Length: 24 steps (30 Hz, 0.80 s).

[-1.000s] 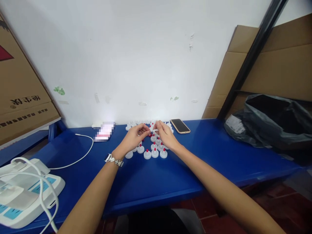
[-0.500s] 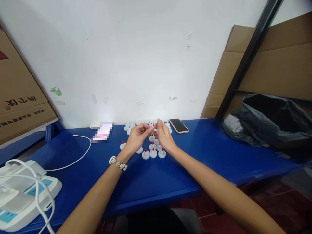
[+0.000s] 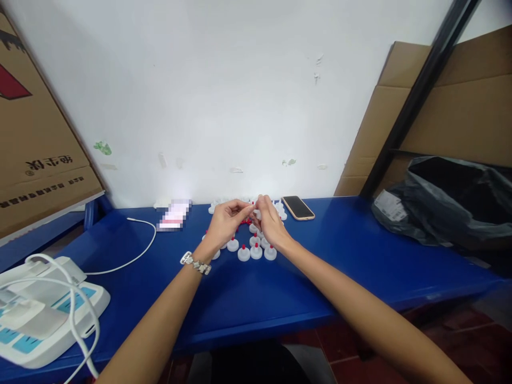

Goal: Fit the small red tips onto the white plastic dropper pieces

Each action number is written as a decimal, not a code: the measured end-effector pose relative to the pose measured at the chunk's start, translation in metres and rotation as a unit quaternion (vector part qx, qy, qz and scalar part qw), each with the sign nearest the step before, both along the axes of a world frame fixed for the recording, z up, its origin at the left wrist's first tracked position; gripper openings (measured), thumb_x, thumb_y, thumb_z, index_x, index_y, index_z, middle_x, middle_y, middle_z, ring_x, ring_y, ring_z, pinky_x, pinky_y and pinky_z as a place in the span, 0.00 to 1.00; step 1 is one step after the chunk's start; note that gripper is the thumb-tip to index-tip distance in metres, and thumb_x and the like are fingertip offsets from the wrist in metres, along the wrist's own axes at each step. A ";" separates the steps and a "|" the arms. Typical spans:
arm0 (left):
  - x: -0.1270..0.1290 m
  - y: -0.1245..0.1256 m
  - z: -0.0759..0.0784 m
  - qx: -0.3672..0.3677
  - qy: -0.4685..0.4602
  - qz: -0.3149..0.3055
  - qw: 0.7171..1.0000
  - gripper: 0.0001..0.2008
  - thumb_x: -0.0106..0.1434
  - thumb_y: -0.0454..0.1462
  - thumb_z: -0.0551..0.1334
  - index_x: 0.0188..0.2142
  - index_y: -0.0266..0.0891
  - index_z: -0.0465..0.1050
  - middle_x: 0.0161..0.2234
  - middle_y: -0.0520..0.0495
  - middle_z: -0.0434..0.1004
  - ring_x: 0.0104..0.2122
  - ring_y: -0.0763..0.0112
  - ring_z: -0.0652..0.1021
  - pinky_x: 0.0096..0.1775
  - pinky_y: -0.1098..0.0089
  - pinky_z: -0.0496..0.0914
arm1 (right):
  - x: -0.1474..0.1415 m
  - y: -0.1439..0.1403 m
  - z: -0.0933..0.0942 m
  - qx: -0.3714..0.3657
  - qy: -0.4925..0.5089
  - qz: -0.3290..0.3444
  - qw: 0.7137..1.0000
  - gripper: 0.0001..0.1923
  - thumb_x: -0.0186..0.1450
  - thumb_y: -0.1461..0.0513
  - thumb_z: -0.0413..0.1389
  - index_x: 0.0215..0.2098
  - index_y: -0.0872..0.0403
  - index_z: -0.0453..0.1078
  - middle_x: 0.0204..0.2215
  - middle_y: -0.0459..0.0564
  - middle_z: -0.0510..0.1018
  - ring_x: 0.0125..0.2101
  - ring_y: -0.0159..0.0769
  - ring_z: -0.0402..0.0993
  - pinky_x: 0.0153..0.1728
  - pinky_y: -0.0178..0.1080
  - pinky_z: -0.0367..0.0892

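Both hands are meeting above the caps clustered near the table's far edge. The left hand and right hand are pinching one small cap between their fingertips; its axis and pointing are too small to tell. Standing caps are pointing red tips up.

Two bare hands. One blue counter. One tan-cased smartphone. One black plastic bag. One white cable. Many small white red-tipped caps, partly hidden, uncountable.
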<state>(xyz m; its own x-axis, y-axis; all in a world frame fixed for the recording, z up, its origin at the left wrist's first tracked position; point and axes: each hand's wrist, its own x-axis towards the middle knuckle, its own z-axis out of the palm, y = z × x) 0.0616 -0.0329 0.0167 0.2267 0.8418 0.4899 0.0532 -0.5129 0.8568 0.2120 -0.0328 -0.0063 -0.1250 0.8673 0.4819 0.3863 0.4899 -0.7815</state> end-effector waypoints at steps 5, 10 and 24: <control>-0.026 0.005 0.009 0.059 0.199 0.043 0.977 0.12 0.63 0.44 0.63 0.33 0.38 0.78 0.29 0.46 0.80 0.30 0.69 0.76 0.33 0.69 0.69 | 0.018 0.009 0.014 0.012 0.053 -0.039 0.998 0.23 0.71 0.43 0.37 0.42 0.48 0.62 0.35 0.46 0.74 0.35 0.35 0.71 0.37 0.37 0.65; -0.029 0.019 -0.010 0.092 0.359 0.017 0.929 0.09 0.62 0.39 0.61 0.32 0.39 0.79 0.29 0.46 0.79 0.29 0.68 0.75 0.33 0.68 0.67 | 0.031 0.023 0.008 -0.009 0.003 -0.082 0.997 0.22 0.71 0.45 0.41 0.36 0.50 0.66 0.30 0.45 0.74 0.33 0.35 0.70 0.37 0.36 0.62; -0.053 0.019 0.001 0.097 0.343 0.172 0.918 0.17 0.68 0.46 0.54 0.36 0.41 0.78 0.27 0.46 0.79 0.26 0.66 0.75 0.31 0.68 0.64 | -0.004 0.077 0.018 0.019 -0.213 -0.066 0.975 0.12 0.66 0.59 0.49 0.30 0.53 0.72 0.28 0.48 0.78 0.32 0.37 0.71 0.37 0.38 0.61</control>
